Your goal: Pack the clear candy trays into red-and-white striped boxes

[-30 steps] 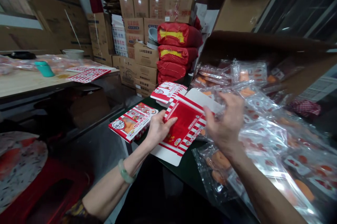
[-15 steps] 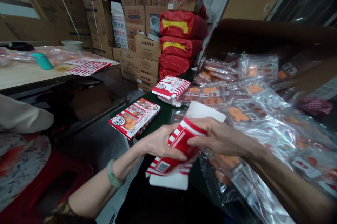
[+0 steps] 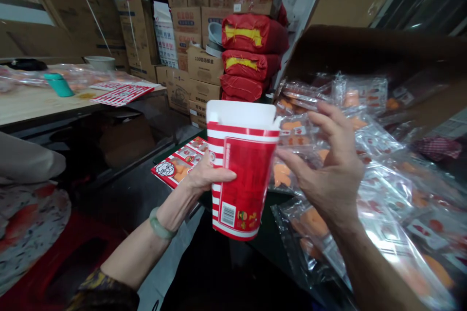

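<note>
My left hand (image 3: 206, 172) grips a red and white striped cardboard box (image 3: 248, 174) by its left side, thumb across the printed panel. The box stands upright and opened out, with a white flap raised at its top and a barcode low on the front. My right hand (image 3: 328, 160) is just right of the box, fingers spread and holding nothing. Behind my left hand lies a stack of flat printed boxes (image 3: 173, 165), partly covered by it. Clear plastic bags (image 3: 379, 165) with orange pieces and printed cards are heaped beyond my right hand.
Brown cartons (image 3: 204, 70) and red bundles (image 3: 251, 38) are stacked at the back. On the left, a wooden table (image 3: 22, 101) holds a teal cup (image 3: 59, 84), a bowl (image 3: 100, 63) and a striped sheet (image 3: 124, 94). A red stool (image 3: 83, 252) stands below it.
The box was folded flat between both hands; now it is opened out and upright. My right hand has let go and moved right, while my left hand keeps hold.
</note>
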A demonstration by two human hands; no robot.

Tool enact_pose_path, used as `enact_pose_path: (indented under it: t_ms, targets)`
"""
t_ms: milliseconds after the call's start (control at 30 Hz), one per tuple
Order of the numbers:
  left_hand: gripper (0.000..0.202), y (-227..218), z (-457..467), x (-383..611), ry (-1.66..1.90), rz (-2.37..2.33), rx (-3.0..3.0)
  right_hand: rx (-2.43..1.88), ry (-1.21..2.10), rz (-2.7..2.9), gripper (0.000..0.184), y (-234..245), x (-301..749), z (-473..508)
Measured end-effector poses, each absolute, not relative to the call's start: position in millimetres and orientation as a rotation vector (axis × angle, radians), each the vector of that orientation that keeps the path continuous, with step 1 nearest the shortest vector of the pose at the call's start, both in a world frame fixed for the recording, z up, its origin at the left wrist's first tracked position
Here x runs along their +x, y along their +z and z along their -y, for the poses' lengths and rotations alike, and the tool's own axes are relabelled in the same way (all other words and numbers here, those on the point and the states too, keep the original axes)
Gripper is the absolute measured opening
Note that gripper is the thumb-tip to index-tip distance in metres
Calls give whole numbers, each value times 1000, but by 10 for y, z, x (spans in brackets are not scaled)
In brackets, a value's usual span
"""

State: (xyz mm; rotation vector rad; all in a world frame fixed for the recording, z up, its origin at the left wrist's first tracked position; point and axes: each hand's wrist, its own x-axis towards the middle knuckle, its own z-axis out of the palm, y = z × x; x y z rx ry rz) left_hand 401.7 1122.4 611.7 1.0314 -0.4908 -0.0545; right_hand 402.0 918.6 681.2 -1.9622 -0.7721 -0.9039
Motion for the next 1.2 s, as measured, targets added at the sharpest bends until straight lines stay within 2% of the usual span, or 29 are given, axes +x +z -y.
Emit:
enact_pose_path:
  t_ms: [67,167,233,433,533,733,933,1100,1200]
  targets:
    - [51,6085,-11224,4056,-30,427,962,-1883,-695,523,58,6543,3983,-9232]
    - [55,6008,-11189,4103,-31,369,908,-1725,-107,469,49,6230,3904,-9351]
    - [58,5947,-11163,4125,-36,337,878,-1680,-7,405,46,6145,3867,-9420]
    - [53,5828,-11149,4207,-7,257,954,-1650,-177,311,37,5997,3969,-9473]
    - [44,5823,-11146,4286,40,228,1077,-1610,-271,222,37,5809,4090,-9462]
    - [47,5814,-11123,4316,-90,130,1186,-1667,-506,79,41,5586,4161,-9467]
    - [52,5768,-11046,4217,-360,-15,1060,-1460,-192,-109,49,5477,4043,-9548]
    - [45,5700,-11004,4430,-60,29,1365,-1597,-459,-13,50,5289,4134,-9550]
    - [44,5582,-11008,4561,70,150,1414,-1657,-582,114,52,5361,4259,-9500]
